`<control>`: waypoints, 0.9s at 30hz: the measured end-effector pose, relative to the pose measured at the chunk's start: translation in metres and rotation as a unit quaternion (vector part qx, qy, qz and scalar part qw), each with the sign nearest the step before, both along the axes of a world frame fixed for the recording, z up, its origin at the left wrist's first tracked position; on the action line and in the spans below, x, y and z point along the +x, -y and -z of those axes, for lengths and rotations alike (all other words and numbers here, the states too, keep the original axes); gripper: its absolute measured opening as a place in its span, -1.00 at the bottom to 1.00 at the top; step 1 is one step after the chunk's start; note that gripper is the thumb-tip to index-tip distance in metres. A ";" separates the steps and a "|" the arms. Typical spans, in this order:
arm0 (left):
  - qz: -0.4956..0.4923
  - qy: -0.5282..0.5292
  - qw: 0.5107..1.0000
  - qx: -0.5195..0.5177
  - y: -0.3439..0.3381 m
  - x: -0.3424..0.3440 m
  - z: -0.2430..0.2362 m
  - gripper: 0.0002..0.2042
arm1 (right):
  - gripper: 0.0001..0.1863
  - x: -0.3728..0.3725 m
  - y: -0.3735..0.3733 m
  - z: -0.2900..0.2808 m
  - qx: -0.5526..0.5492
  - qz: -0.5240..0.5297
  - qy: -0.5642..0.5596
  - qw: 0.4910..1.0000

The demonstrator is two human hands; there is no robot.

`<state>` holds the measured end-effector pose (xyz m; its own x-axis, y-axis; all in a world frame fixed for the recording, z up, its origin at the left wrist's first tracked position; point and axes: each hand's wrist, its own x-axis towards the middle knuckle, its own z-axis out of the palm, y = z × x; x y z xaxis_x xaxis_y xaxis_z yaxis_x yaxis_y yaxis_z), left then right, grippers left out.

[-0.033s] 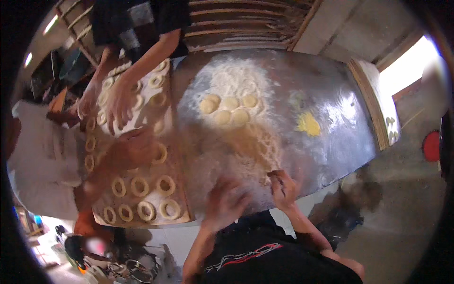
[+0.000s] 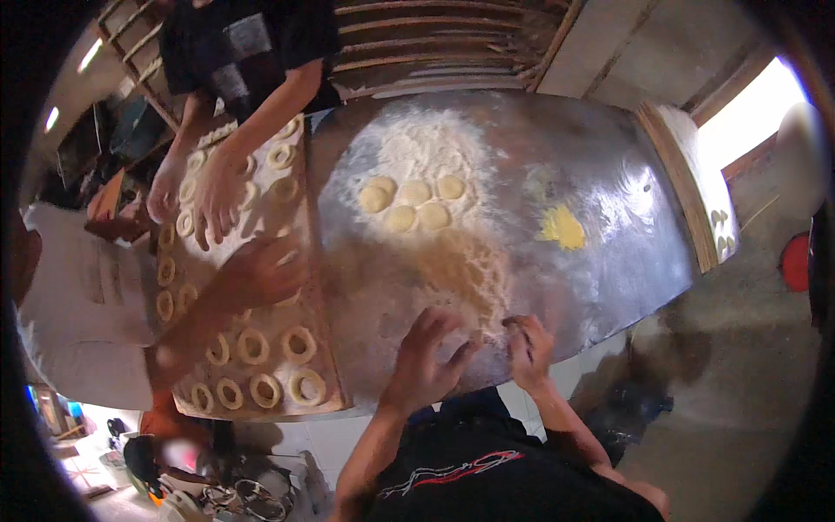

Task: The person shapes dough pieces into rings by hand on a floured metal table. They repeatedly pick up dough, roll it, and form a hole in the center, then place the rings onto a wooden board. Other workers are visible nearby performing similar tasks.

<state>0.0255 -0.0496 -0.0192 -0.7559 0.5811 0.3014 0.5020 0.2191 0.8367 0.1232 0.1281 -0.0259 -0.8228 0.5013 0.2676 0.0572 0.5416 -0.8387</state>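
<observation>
My left hand (image 2: 424, 357) hovers over the near edge of the metal table (image 2: 600, 287), its thumb apart from its fingers and nothing visible in it. To its right, my right hand (image 2: 531, 350) is closed by the floury surface; whatever its fingers hold, if anything, is hidden. Ahead of both hands is a thin streak of flour (image 2: 491, 270). Beyond that, several round pale dough balls (image 2: 416, 191) lie grouped at the front of a thicker white flour patch (image 2: 426, 143).
Several dough rings (image 2: 253, 346) lie on a wooden board (image 2: 329, 370) at the left. Two co-workers' arms reach over it, one co-worker's hand (image 2: 277, 268) near the table. A yellow powdery patch (image 2: 564, 228) is right of the dough; a stack of boards (image 2: 674, 183) stands at the right end.
My left hand has lifted slightly forward and its blurred fingers now show spread. My right hand has shifted a little right, still closed. The near-left co-worker's hand has moved slightly over the board.
</observation>
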 end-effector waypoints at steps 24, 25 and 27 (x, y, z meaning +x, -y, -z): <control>-0.183 0.096 0.966 -0.155 -0.177 -0.162 0.003 -0.75 | -0.85 0.001 -0.175 -0.016 -0.358 -0.057 0.055 0.930; -0.175 0.126 0.974 -0.069 -0.175 -0.140 -0.003 -0.78 | -0.82 -0.024 -0.170 -0.018 -0.312 -0.088 0.009 0.946; -0.166 0.198 0.966 0.031 -0.171 -0.092 -0.018 -0.76 | -0.76 -0.061 -0.155 -0.019 -0.312 -0.136 -0.034 0.940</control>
